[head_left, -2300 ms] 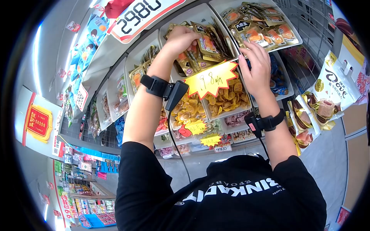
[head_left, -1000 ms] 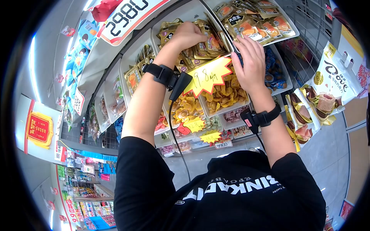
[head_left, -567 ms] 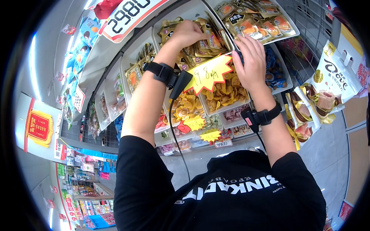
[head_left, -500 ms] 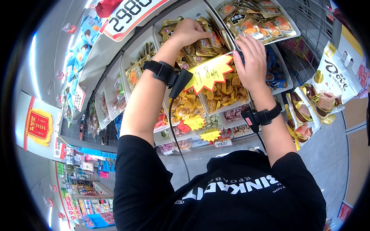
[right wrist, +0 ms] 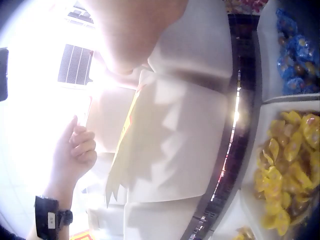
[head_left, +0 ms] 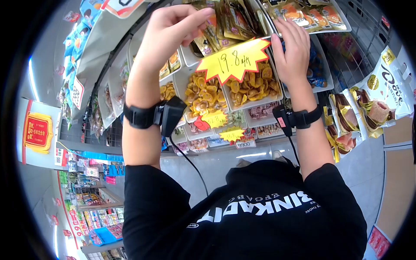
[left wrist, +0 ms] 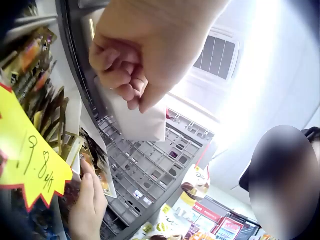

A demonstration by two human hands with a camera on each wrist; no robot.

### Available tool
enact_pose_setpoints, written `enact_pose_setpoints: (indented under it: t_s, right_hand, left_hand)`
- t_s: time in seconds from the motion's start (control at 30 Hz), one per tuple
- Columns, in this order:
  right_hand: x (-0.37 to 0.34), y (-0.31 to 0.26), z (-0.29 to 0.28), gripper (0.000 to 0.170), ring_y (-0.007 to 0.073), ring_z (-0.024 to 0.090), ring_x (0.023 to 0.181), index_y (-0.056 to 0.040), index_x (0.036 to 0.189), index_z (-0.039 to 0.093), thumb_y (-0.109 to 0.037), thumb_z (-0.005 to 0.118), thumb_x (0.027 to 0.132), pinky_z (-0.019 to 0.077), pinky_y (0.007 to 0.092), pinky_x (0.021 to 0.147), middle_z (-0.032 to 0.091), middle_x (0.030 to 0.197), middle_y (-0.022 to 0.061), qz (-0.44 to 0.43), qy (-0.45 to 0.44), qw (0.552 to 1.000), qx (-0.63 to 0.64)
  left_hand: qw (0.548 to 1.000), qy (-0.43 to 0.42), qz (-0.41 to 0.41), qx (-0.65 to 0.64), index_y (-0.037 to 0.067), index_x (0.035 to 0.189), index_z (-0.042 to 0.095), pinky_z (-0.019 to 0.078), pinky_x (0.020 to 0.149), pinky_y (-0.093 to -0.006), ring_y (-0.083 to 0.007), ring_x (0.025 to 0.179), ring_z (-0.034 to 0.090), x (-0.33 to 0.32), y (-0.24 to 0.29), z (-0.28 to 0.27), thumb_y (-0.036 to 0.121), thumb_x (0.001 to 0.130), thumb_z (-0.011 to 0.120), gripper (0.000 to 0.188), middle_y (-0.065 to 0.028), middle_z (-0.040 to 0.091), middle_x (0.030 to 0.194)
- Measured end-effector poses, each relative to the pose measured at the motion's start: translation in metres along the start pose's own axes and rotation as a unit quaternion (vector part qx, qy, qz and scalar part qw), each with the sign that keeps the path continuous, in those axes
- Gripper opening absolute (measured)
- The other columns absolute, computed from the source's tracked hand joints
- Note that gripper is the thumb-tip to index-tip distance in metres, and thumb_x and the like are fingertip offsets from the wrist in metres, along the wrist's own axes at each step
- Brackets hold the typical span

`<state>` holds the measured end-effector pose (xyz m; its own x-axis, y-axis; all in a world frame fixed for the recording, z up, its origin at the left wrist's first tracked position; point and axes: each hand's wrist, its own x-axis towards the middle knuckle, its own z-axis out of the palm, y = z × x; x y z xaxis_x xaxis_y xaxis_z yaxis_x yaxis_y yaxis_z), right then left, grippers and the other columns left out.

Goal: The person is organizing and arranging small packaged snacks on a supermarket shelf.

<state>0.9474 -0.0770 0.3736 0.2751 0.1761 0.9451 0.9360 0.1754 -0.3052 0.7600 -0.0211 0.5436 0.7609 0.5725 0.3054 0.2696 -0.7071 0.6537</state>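
Observation:
In the head view my left hand [head_left: 171,32] is raised near the front left of the tray of gold packets [head_left: 234,21]. Its fingers are curled in, with nothing seen between them in the left wrist view, where the hand [left wrist: 145,55] hangs clear of the packets [left wrist: 30,65]. My right hand [head_left: 292,56] rests with long, straight fingers at the edge between that tray and the tray of orange-printed packets [head_left: 303,17]. A yellow price sign [head_left: 234,60] reading 19.8 stands between the hands.
Below the sign sit trays of yellow-wrapped sweets [head_left: 253,89], with blue-wrapped sweets [head_left: 318,78] to the right. A white Dove bag display [head_left: 388,86] hangs at the right. A wire rack [head_left: 368,43] runs behind it.
My left hand has come out of the gold packets and moved left and nearer, its fingers now curled. The head view has shifted; my right hand keeps its place at the tray edge.

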Motion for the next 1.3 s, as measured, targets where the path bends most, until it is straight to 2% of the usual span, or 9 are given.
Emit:
enact_pose_setpoints:
  t_s: [0.23,0.33,0.43,0.5,0.7,0.87,0.93,1.1,1.3]
  right_hand:
    - [0.007,-0.018,-0.006,0.029,0.0273,0.047,0.106,-0.0016,0.104,0.057,-0.021,0.042,0.087,0.0292,0.0362,0.094,0.055,0.11,0.0116,0.003,0.0,1.0,0.024]
    - [0.005,-0.022,-0.008,0.03,0.0251,0.05,0.102,0.0006,0.099,0.06,-0.016,0.038,0.089,0.0344,0.0331,0.09,0.055,0.11,0.0132,0.035,0.013,0.997,0.066]
    - [0.005,-0.045,-0.016,0.025,0.0291,0.05,0.099,-0.0006,0.089,0.064,-0.016,0.046,0.084,0.0361,0.0362,0.087,0.057,0.105,0.0145,0.042,0.001,0.992,0.118]
    - [0.004,-0.067,-0.023,0.02,0.0289,0.053,0.095,0.0012,0.084,0.065,-0.011,0.049,0.082,0.0396,0.0346,0.084,0.057,0.104,0.0156,0.031,-0.03,0.993,0.111]
    - [-0.024,-0.104,-0.043,0.018,0.0302,0.055,0.091,0.002,0.088,0.061,0.003,0.055,0.072,0.0439,0.0336,0.078,0.058,0.099,0.0164,-0.024,-0.166,0.98,0.106]
    - [-0.066,-0.113,-0.083,0.017,0.0298,0.058,0.081,0.0018,0.089,0.059,0.004,0.055,0.073,0.0468,0.0321,0.071,0.059,0.091,0.0138,0.043,-0.272,0.958,0.078]
    - [-0.081,-0.112,-0.101,0.016,0.0303,0.058,0.079,0.0022,0.088,0.058,0.003,0.054,0.073,0.047,0.0322,0.07,0.059,0.089,0.0137,0.078,-0.309,0.946,0.057]
    - [-0.086,-0.123,-0.122,0.014,0.0235,0.059,0.072,0.0024,0.088,0.058,0.001,0.054,0.075,0.0472,0.0275,0.065,0.059,0.081,0.0121,0.154,-0.35,0.924,0.02]
    - [-0.006,-0.118,-0.094,0.014,0.0116,0.056,0.072,0.001,0.09,0.059,-0.006,0.056,0.078,0.0441,0.0235,0.063,0.06,0.082,0.0075,0.116,-0.323,0.939,0.025]
  left_hand:
    - [0.984,0.041,0.0,-0.174,0.003,0.063,0.056,0.028,0.041,-0.0153,-0.001,0.045,0.04,-0.073,-0.021,-0.006,0.02,0.082,0.058,0.025,0.0031,0.05,0.053]
    - [0.973,0.058,-0.014,-0.222,0.003,0.066,0.057,0.0311,0.042,-0.0152,-0.0019,0.046,0.043,-0.101,-0.037,-0.006,0.019,0.082,0.057,0.022,0.002,0.052,0.056]
    - [0.956,0.07,-0.034,-0.283,0.004,0.065,0.055,0.031,0.041,-0.0168,-0.0033,0.045,0.043,-0.131,-0.063,-0.008,0.02,0.083,0.056,0.024,0.0014,0.051,0.054]
    - [0.958,0.074,-0.059,-0.273,0.004,0.067,0.047,0.0287,0.041,-0.0177,-0.0062,0.045,0.039,-0.156,-0.083,-0.008,0.016,0.087,0.048,0.024,-0.0004,0.044,0.056]
    - [0.912,0.184,-0.151,-0.333,0.004,0.074,0.05,0.0266,0.038,-0.0175,-0.0051,0.04,0.037,-0.257,-0.147,0.012,0.016,0.085,0.05,0.017,0.0011,0.045,0.051]
    - [0.869,0.179,-0.242,-0.392,0.006,0.077,0.047,0.0286,0.039,-0.0185,-0.0071,0.043,0.039,-0.35,-0.187,0.032,0.019,0.087,0.048,0.017,0.0003,0.044,0.055]
    - [0.823,0.223,-0.282,-0.44,0.005,0.075,0.05,0.0294,0.04,-0.0185,-0.0066,0.044,0.041,-0.373,-0.193,0.044,0.018,0.086,0.049,0.017,0.0,0.046,0.054]
    - [0.783,0.222,-0.317,-0.486,0.005,0.075,0.05,0.031,0.041,-0.0188,-0.0075,0.045,0.043,-0.405,-0.208,0.075,0.018,0.086,0.05,0.017,-0.0001,0.047,0.055]
    - [0.783,0.197,-0.319,-0.496,0.005,0.076,0.05,0.0311,0.04,-0.0183,-0.0073,0.044,0.043,-0.423,-0.196,0.09,0.018,0.085,0.05,0.016,-0.0002,0.048,0.056]
